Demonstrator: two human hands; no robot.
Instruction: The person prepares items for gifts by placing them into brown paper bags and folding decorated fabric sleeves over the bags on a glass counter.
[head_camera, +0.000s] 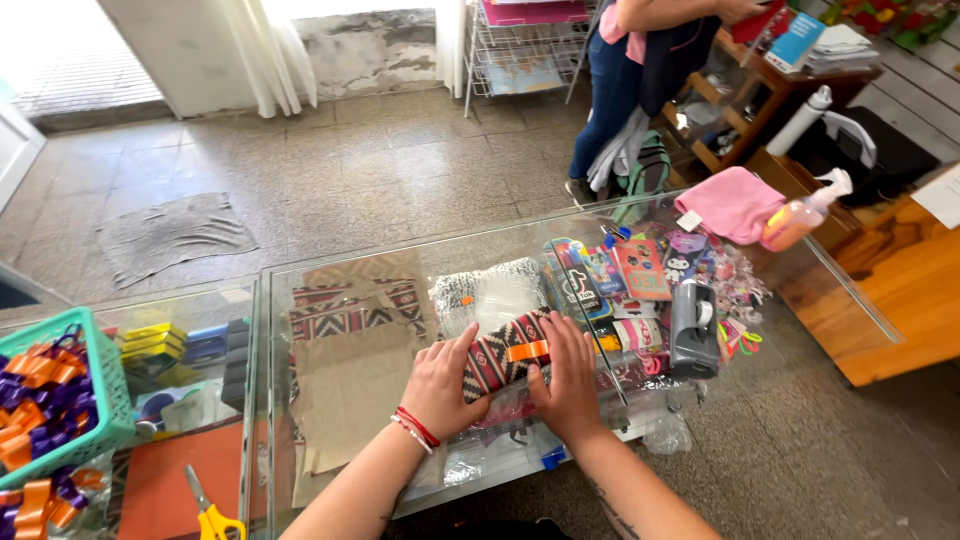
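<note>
My left hand (440, 385) and right hand (568, 380) lie spread and flat against a patterned pouch (503, 358) at the middle of the glass desk (350, 400), one at each end. A grey tape dispenser (693, 328) stands at three o'clock, a teal basket (105, 385) at nine, tiled floor (330, 170) at twelve.

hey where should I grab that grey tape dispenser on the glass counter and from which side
Grip the tape dispenser around its narrow grey body, probably from above and from the right. It lies lengthwise on the glass counter; stickers and small packets crowd its left and far sides, and the right hand, pressed on the patterned pouch with the left hand, is the nearer one.
</note>
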